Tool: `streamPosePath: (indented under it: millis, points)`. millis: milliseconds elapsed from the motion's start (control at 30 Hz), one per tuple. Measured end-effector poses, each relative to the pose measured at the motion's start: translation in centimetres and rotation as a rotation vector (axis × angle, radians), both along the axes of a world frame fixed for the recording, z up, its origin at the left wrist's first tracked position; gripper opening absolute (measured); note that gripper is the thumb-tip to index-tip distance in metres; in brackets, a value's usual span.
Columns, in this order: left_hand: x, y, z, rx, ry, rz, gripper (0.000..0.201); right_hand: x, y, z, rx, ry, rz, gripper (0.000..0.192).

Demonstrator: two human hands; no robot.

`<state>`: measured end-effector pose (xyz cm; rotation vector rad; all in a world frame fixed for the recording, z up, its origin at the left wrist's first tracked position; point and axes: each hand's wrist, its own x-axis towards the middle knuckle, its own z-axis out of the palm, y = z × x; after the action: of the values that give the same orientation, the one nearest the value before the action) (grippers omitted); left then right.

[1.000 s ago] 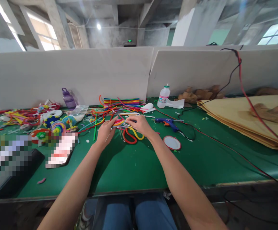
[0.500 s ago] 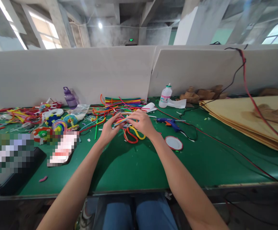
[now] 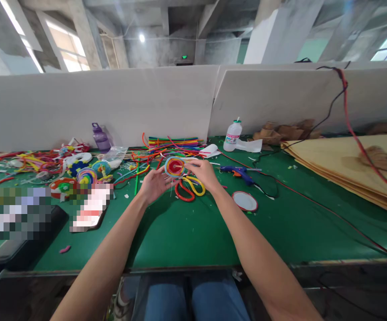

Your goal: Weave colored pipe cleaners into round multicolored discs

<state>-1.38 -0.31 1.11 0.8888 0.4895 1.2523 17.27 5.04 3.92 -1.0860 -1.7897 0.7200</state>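
Note:
Between my two hands, above the table, a round pipe-cleaner disc (image 3: pixel 174 167) faces me, with a light blue rim, orange-yellow ring and red middle. My right hand (image 3: pixel 202 172) pinches its right edge with thumb and fingers. Around the disc's left and lower edge is my left hand (image 3: pixel 155 183), palm turned up and fingers partly behind the disc. Just below lie scissors with one red handle (image 3: pixel 184 192) and one yellow handle (image 3: pixel 196 186); their blades are hidden. A pile of coloured pipe cleaners (image 3: pixel 175 143) lies behind my hands.
A blue glue gun (image 3: pixel 238 172) and a white red-rimmed disc (image 3: pixel 244 201) lie to the right. Finished-looking colourful pieces (image 3: pixel 87 176) and a phone (image 3: pixel 92 207) are on the left. At the back stand a purple bottle (image 3: pixel 101 139) and a white bottle (image 3: pixel 232 136). A red cable (image 3: pixel 308 200) crosses the right side.
The disc has tilted from nearly edge-on to facing me. My left hand has turned palm up and its fingers have opened out; my right hand stays at the disc's right edge.

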Motion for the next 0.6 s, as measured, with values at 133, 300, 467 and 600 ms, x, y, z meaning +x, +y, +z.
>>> streamPosePath:
  millis: [133, 300, 467, 600]
  points:
    - [0.9, 0.2, -0.7, 0.007, 0.100, 0.085, 0.038, -0.3, -0.4, -0.5, 0.068, -0.234, -0.133, 0.021]
    - [1.8, 0.9, -2.1, 0.030, 0.278, 0.299, 0.037, -1.1, -1.0, -1.0, 0.110, -0.363, -0.143, 0.024]
    - [2.0, 1.7, -3.0, 0.024, 0.395, 0.446, 0.035, -1.9, -1.5, -1.5, 0.134, -0.385, -0.181, 0.023]
    - [2.0, 1.6, -2.7, -0.009, 0.366, 0.496, 0.033, -1.8, -1.0, -1.7, 0.144, -0.233, -0.098, 0.022]
